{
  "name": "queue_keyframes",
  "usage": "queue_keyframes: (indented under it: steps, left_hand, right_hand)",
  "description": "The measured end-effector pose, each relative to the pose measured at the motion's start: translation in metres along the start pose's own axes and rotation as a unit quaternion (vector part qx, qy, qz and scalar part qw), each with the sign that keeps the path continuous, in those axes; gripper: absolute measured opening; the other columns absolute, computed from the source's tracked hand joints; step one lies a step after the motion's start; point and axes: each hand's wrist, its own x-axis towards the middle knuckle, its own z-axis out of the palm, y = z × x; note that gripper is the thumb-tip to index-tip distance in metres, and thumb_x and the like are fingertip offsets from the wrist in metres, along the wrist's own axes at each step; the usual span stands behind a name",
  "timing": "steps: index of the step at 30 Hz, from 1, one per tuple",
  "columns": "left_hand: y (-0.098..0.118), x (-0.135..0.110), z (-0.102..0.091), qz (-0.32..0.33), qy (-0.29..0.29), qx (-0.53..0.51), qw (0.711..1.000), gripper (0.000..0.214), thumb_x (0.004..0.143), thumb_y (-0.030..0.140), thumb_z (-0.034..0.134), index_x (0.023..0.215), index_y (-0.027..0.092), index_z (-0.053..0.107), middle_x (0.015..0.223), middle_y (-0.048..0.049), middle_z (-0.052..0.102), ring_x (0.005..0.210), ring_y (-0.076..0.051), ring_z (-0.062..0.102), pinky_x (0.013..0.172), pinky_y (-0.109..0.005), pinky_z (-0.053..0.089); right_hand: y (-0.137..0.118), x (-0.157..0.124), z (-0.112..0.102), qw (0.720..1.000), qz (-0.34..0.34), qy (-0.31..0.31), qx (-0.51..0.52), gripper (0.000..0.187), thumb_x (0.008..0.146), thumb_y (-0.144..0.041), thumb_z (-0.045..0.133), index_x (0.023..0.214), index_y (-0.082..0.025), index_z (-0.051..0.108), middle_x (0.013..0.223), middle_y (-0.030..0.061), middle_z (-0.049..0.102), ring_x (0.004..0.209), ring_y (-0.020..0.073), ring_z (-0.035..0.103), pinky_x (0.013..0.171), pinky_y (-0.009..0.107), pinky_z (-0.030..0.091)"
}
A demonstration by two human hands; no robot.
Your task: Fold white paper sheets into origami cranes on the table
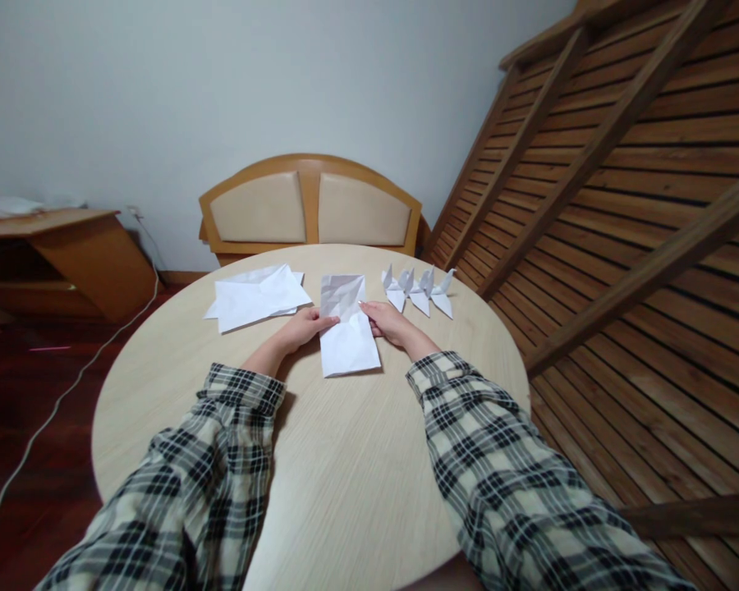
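Observation:
A white folded sheet of paper, creased across its far half, is held just over the middle of the round table. My left hand pinches its left edge, thumb on top. On the opposite edge my right hand grips the paper, with the thumb above and the other fingers curled at the side and partly hidden. Several white folded paper cranes stand in a row beyond my right hand. Past my left hand lies a loose stack of white paper sheets.
The round wooden table fills the space before me. Behind it stands a padded headboard against the wall. Wooden slats lean along the right side. At left are a low desk and a white cable on the floor.

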Motion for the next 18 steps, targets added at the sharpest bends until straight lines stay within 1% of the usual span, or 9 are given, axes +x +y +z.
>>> queue_keyframes:
  steps: [2, 4, 7, 11, 13, 16, 18]
  left_hand:
    - [0.0002, 0.0004, 0.0004, 0.009, 0.017, -0.004, 1.0, 0.015, 0.081, 0.023, 0.072, 0.085, 0.01, 0.072, 0.082, -0.012, 0.071, 0.065, -0.016, 0.061, 0.06, -0.027, 0.047]
    - [0.0013, 0.0005, 0.0011, 0.013, 0.025, -0.011, 1.0, 0.014, 0.081, 0.023, 0.072, 0.085, 0.01, 0.071, 0.082, -0.0119, 0.071, 0.066, -0.016, 0.061, 0.059, -0.027, 0.047]
    - [0.0042, -0.0007, 0.0028, 0.015, 0.024, -0.011, 1.0, 0.013, 0.081, 0.023, 0.072, 0.084, 0.011, 0.071, 0.08, -0.0111, 0.071, 0.065, -0.017, 0.06, 0.059, -0.027, 0.046]
    - [0.0073, -0.0022, 0.0032, 0.021, 0.027, 0.027, 0.999, 0.011, 0.079, 0.022, 0.073, 0.078, 0.011, 0.07, 0.076, -0.0089, 0.069, 0.062, -0.015, 0.056, 0.058, -0.027, 0.043]
    - [0.007, -0.0016, 0.002, 0.023, 0.021, 0.045, 0.998, 0.011, 0.078, 0.021, 0.074, 0.079, 0.011, 0.071, 0.076, -0.0084, 0.068, 0.063, -0.015, 0.056, 0.06, -0.027, 0.043]
    - [0.0046, 0.0002, 0.0, 0.027, 0.006, 0.045, 0.999, 0.01, 0.078, 0.019, 0.074, 0.082, 0.011, 0.072, 0.078, -0.0088, 0.068, 0.066, -0.016, 0.057, 0.062, -0.027, 0.044]
    - [0.0031, 0.0006, -0.0006, 0.024, -0.002, 0.035, 0.999, 0.009, 0.079, 0.02, 0.072, 0.079, 0.011, 0.071, 0.076, -0.0084, 0.067, 0.064, -0.016, 0.056, 0.059, -0.027, 0.043]
  right_hand:
    - [-0.0016, -0.0011, 0.0, 1.0, 0.006, -0.02, -0.013, 0.022, 0.089, -0.035, 0.067, 0.079, -0.017, 0.064, 0.069, 0.0028, 0.067, 0.059, 0.0115, 0.059, 0.053, 0.021, 0.049]
    - [-0.0029, -0.0017, -0.0002, 0.999, 0.012, -0.037, -0.03, 0.016, 0.086, -0.029, 0.071, 0.081, -0.016, 0.066, 0.072, 0.0035, 0.069, 0.062, 0.0117, 0.06, 0.054, 0.021, 0.049]
    - [-0.0022, -0.0007, -0.001, 0.998, 0.013, -0.031, -0.05, 0.008, 0.083, -0.021, 0.072, 0.082, -0.015, 0.067, 0.073, 0.0034, 0.07, 0.061, 0.0119, 0.06, 0.054, 0.022, 0.048]
    - [0.0017, 0.0024, -0.0035, 0.998, -0.003, -0.016, -0.06, 0.013, 0.087, -0.027, 0.068, 0.082, -0.015, 0.069, 0.072, 0.0037, 0.071, 0.058, 0.0123, 0.059, 0.053, 0.023, 0.045]
    - [0.0032, 0.0036, -0.0047, 0.998, -0.003, -0.006, -0.059, 0.016, 0.089, -0.029, 0.066, 0.082, -0.015, 0.069, 0.073, 0.0039, 0.071, 0.058, 0.0125, 0.059, 0.052, 0.023, 0.044]
    - [0.004, 0.0041, -0.0057, 0.998, 0.001, 0.002, -0.056, 0.019, 0.091, -0.031, 0.064, 0.081, -0.016, 0.069, 0.073, 0.0042, 0.071, 0.057, 0.0124, 0.059, 0.052, 0.023, 0.044]
    - [0.0035, 0.0035, -0.0058, 0.999, 0.0, -0.004, -0.045, 0.021, 0.091, -0.034, 0.064, 0.082, -0.016, 0.069, 0.075, 0.0049, 0.072, 0.06, 0.0131, 0.06, 0.055, 0.024, 0.046]
